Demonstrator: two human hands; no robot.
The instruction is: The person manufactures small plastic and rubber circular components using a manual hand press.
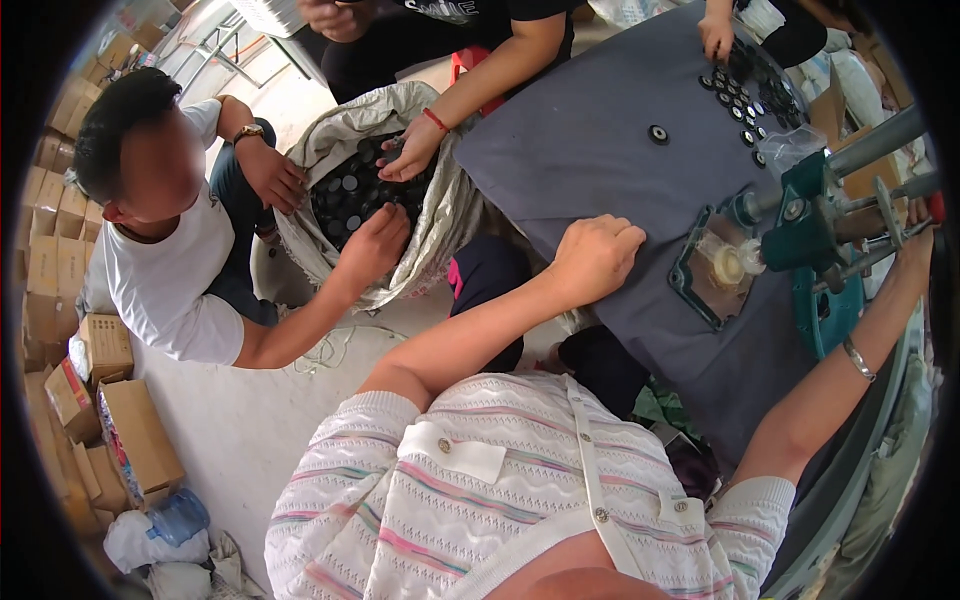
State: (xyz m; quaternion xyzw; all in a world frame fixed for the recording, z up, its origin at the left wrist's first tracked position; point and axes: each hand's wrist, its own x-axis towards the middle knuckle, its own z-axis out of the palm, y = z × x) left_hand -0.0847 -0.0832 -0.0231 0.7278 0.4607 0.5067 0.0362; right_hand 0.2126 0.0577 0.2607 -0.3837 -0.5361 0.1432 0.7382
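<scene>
My left hand (597, 258) rests at the near edge of the grey cloth (560, 130), its fingers curled in; whatever they may hold is hidden. To its right stands a green hand press (800, 215) with metal bars and a pale, round, translucent fitting (730, 264) over its base plate. My right hand (916, 245) is closed round the press lever beside its red knob (936, 207). A lone round black disc with a pale centre (657, 134) lies on the cloth, apart from both hands. Many similar discs (742, 108) lie at the far right.
Left of the table, an open woven sack (455, 215) holds black discs (345, 200). A person in a white shirt (165, 270) and another with a red wristband (435, 120) reach into it. Another person's hand (716, 38) touches the far discs. Cardboard boxes (140, 435) stand at left.
</scene>
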